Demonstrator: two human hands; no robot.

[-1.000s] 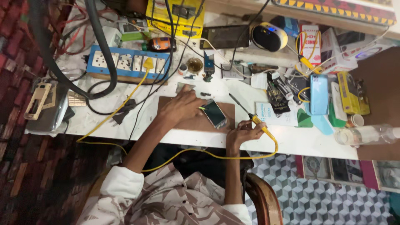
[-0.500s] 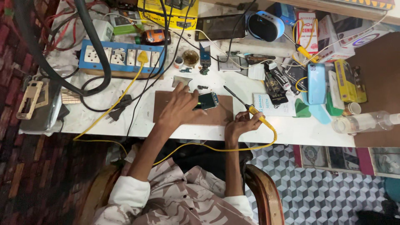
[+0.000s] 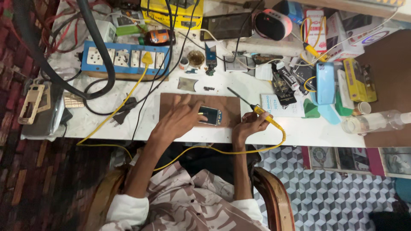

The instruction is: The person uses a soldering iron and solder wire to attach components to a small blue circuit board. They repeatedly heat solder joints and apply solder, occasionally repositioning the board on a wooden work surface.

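My left hand (image 3: 180, 119) rests on a brown work mat (image 3: 231, 107) and holds down a small phone (image 3: 210, 115) lying flat on it, thumb and fingers at its left end. My right hand (image 3: 248, 126) grips a yellow-handled soldering iron (image 3: 261, 113) at the mat's right edge. The iron's dark tip points up and to the left, away from the phone. Its yellow cord (image 3: 239, 150) loops down past the table's front edge.
A blue power strip (image 3: 122, 60) with a yellow plug lies at the back left beside a thick black hose (image 3: 100, 47). Boxes, a tablet (image 3: 224, 26), a blue phone case (image 3: 325, 83) and small tools crowd the back and right. A clear plastic bottle (image 3: 372, 122) lies at the right.
The view has shifted slightly. My left hand stays on the phone, which now lies more level on the mat. My right hand still holds the soldering iron in much the same place.
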